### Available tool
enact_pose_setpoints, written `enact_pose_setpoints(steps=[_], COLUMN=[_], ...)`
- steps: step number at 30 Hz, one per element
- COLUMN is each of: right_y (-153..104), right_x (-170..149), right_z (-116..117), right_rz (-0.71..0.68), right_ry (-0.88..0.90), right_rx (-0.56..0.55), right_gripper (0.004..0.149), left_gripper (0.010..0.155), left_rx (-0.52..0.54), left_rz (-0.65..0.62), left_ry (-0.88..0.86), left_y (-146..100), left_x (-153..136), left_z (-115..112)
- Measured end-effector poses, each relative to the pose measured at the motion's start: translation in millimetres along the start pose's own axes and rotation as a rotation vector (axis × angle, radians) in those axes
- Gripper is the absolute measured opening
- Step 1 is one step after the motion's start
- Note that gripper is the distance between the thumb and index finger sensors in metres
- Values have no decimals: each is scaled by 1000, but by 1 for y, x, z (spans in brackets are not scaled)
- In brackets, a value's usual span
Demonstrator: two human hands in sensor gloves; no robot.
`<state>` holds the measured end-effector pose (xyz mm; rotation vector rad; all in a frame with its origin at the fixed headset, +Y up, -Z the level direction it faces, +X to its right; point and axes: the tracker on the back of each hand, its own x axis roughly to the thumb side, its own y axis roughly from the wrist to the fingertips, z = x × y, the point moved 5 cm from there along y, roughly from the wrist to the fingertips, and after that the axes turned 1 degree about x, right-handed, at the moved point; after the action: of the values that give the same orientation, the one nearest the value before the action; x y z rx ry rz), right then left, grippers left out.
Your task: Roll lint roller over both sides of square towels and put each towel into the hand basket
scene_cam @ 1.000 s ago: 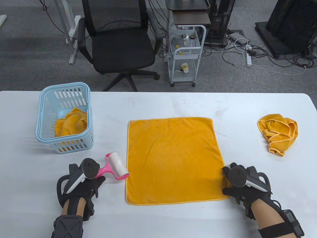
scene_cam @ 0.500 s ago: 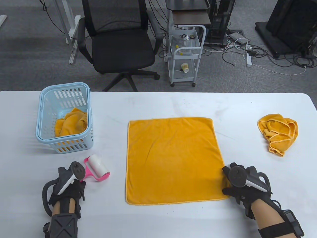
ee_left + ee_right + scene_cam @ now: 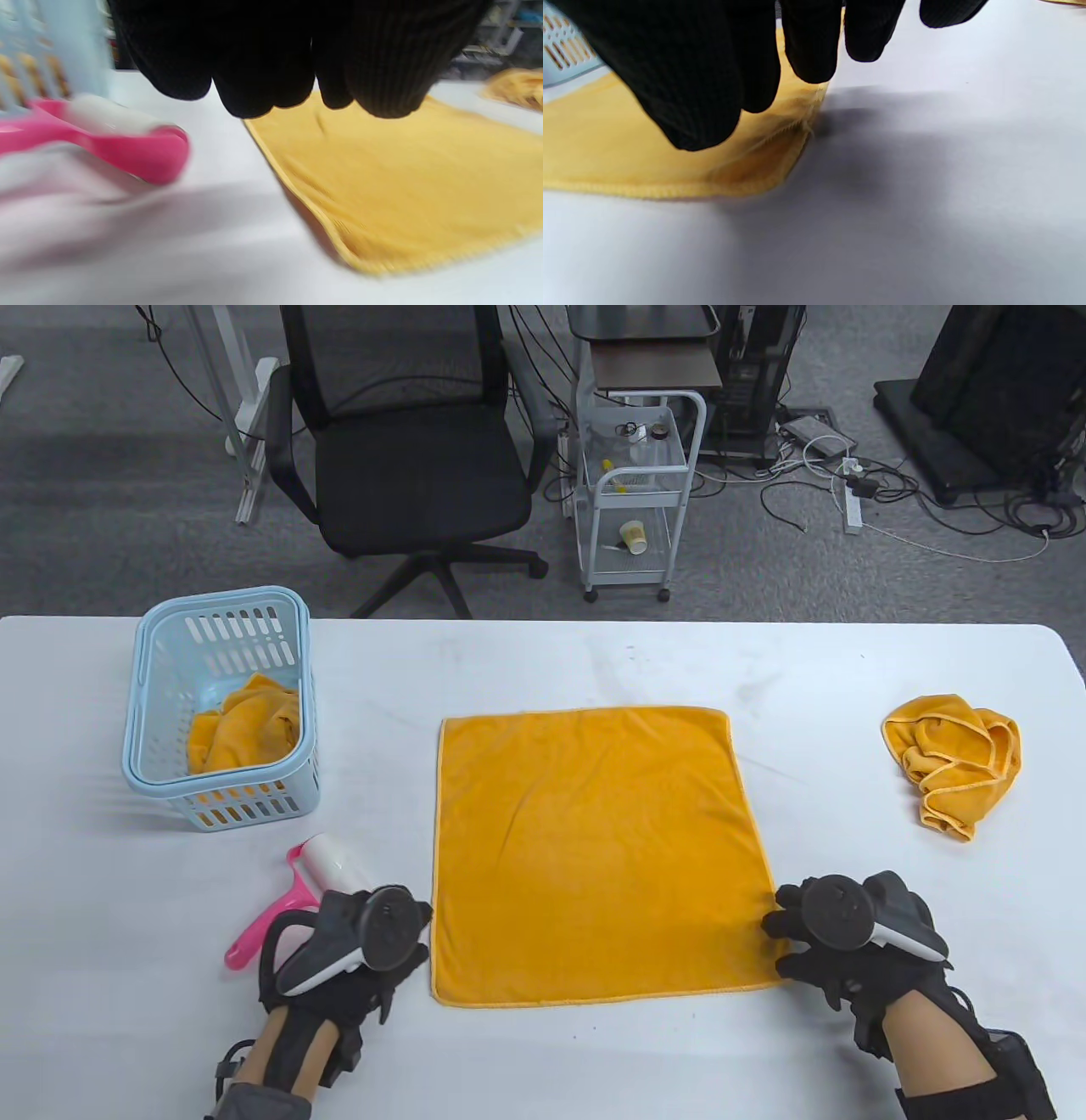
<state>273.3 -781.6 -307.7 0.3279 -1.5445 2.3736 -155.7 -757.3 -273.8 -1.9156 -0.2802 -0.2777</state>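
White bench [image 3: 543, 661] fills lower frame. Flat orange towel [image 3: 594, 853] spread at centre. Light-blue hand basket [image 3: 170, 712] at left holds a bunched orange towel [image 3: 246, 721]. Crumpled towel [image 3: 954, 759] at right, well apart from the rest. Left hand [image 3: 352, 950] at flat towel's lower-left corner, fingers loosely curled over the edge, gripping nothing visible. Right hand [image 3: 836, 942] at lower-right corner; in the right wrist view fingertips [image 3: 810, 63] hang just over the hem, cannot tell if pinching. Pink lint roller [image 3: 297, 891] lies on bench just left of left hand, below basket, unheld.
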Motion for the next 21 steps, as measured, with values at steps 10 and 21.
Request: enact_pose_setpoints(steps=[10, 21], right_y=[10, 10], right_x=[19, 17], right_z=[13, 12], right_rz=[46, -5], right_ry=[-255, -140], right_rx=[12, 14], right_gripper=[64, 40], left_gripper=[57, 38], left_rx=[-124, -74], left_rz=[-21, -57], left_ry=[192, 269], left_y=[22, 22], left_x=[20, 30], left_z=[-48, -46])
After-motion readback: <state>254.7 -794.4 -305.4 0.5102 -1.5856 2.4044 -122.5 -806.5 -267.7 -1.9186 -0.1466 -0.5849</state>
